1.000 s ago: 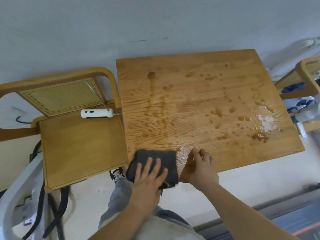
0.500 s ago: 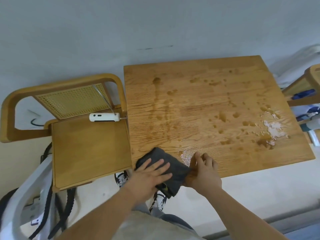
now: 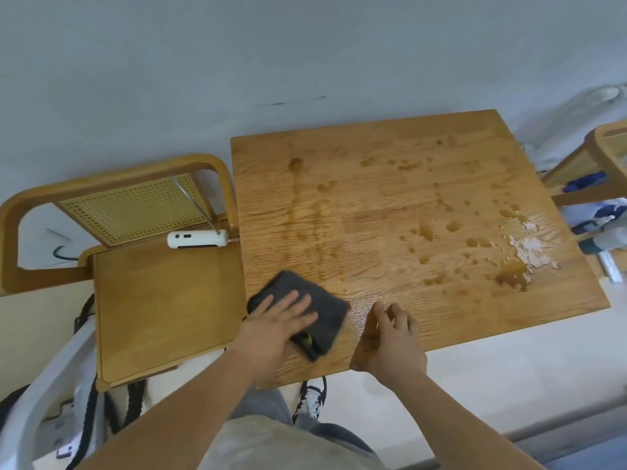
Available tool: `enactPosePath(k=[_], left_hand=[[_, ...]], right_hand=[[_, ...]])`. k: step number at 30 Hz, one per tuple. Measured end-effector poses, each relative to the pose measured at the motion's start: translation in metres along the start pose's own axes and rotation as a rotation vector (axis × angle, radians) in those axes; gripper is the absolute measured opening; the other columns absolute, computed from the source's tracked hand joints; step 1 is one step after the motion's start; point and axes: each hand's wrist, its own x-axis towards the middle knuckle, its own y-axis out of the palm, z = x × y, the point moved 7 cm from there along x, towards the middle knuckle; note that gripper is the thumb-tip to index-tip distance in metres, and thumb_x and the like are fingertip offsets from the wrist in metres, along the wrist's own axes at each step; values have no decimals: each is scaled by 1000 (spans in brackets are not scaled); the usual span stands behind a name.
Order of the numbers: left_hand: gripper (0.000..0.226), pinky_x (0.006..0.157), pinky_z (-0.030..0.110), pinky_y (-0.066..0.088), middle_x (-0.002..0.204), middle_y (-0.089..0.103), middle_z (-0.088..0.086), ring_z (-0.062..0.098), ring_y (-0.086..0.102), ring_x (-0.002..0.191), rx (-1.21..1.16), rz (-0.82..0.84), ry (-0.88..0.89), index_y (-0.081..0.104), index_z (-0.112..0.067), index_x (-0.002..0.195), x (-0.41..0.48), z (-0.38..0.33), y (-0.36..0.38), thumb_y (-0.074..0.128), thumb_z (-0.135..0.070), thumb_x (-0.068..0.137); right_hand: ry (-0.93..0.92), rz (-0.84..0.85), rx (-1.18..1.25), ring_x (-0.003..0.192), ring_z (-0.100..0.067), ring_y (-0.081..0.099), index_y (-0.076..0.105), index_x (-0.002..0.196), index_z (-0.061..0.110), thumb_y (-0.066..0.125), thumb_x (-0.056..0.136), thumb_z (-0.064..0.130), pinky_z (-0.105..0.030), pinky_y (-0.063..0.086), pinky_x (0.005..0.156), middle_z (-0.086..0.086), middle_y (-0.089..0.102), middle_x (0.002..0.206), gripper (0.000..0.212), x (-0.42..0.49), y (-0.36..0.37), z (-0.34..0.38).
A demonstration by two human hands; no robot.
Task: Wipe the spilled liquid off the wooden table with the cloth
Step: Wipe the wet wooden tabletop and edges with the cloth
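Note:
A folded dark grey cloth (image 3: 320,308) lies on the near left corner of the wooden table (image 3: 380,205). My left hand (image 3: 274,329) presses flat on the cloth with its fingers spread. My right hand (image 3: 390,340) rests on its edge on the table's near rim, just right of the cloth, holding nothing. Brown drops and streaks of spilled liquid (image 3: 424,232) dot the tabletop. A larger brown puddle with white foam (image 3: 522,262) sits near the right edge.
A wooden chair (image 3: 159,300) stands against the table's left side, with a white device (image 3: 196,239) on its seat. Another chair (image 3: 607,157) with blue and white items is at the right. A pale wall runs behind the table. My shoe (image 3: 312,398) shows below the table.
My left hand has pushed the cloth farther onto the table, away from the near edge. My right hand has separated from the cloth. The camera view shifted, so the table sits lower and more to the right.

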Motion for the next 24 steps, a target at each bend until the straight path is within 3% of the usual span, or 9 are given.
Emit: enactPosePath(k=[2, 4, 8, 10, 13, 16, 18, 21, 24], left_hand=[[72, 127, 45, -6, 168, -7, -16, 10, -19, 153, -110, -98, -239, 13, -43, 159, 9, 1, -16, 47, -21, 99], [72, 125, 47, -10, 169, -11, -12, 17, -21, 153, -105, -93, -288, 8, -40, 160, 7, -26, -9, 45, -26, 101], [68, 122, 45, -18, 168, -12, -13, 14, -24, 152, 7, 116, 133, 10, -39, 160, -6, -64, 8, 45, -29, 103], [66, 122, 42, -16, 168, -7, -16, 7, -19, 152, 51, 154, 245, 16, -42, 159, 6, -43, -2, 44, -25, 102], [72, 125, 42, -12, 168, -8, -17, 7, -18, 152, 4, 65, 68, 16, -43, 159, 32, -8, -26, 44, -12, 100], [69, 125, 45, -10, 168, -12, -12, 15, -19, 154, -53, 8, -95, 10, -40, 160, 34, -18, -24, 45, -23, 102], [68, 124, 48, -12, 168, -14, -11, 18, -22, 153, -12, 108, 26, 8, -39, 160, 24, -41, -8, 44, -29, 104], [72, 125, 48, -11, 168, -13, -14, 13, -25, 151, 54, 199, 288, 9, -40, 160, 25, -44, -3, 45, -19, 102], [72, 126, 44, -8, 165, -13, -18, 9, -19, 152, 58, 108, 222, 11, -43, 159, 48, -30, -15, 45, -15, 101]], right_hand=[[15, 9, -5, 152, -27, 0, 6, 160, 39, 90, 59, 61, -46, 55, 97, 5, 2, 166, 133, 0, 2, -1], [26, 8, -2, 151, -27, 0, 7, 159, 40, 90, 58, 60, -45, 56, 96, 6, 2, 164, 132, 0, 4, -2], [10, -42, 21, 149, -27, 9, 18, 153, 42, 83, 65, 53, -47, 56, 95, 2, 14, 163, 110, 1, 3, 0], [17, -38, 29, 150, -26, 7, 17, 155, 42, 85, 61, 57, -46, 54, 99, 4, 12, 163, 118, 2, 3, 1], [35, -10, 24, 152, -25, 0, 6, 159, 41, 88, 56, 65, -45, 52, 103, 8, 3, 164, 134, 1, 4, 2], [4, -11, 64, 154, -24, -1, 5, 160, 38, 85, 57, 69, -46, 48, 106, 5, 2, 167, 134, -5, 3, 1], [-31, -45, 129, 154, -25, 4, 9, 161, 38, 85, 61, 65, -44, 48, 107, 3, 6, 167, 128, -8, -5, -2], [10, -109, 161, 153, -28, 9, 8, 161, 36, 86, 64, 63, -46, 47, 109, 3, 6, 166, 127, -9, -25, -28], [100, -83, 116, 153, -28, 7, 5, 162, 33, 89, 63, 61, -47, 41, 113, 1, 4, 166, 133, -3, -42, -71]])
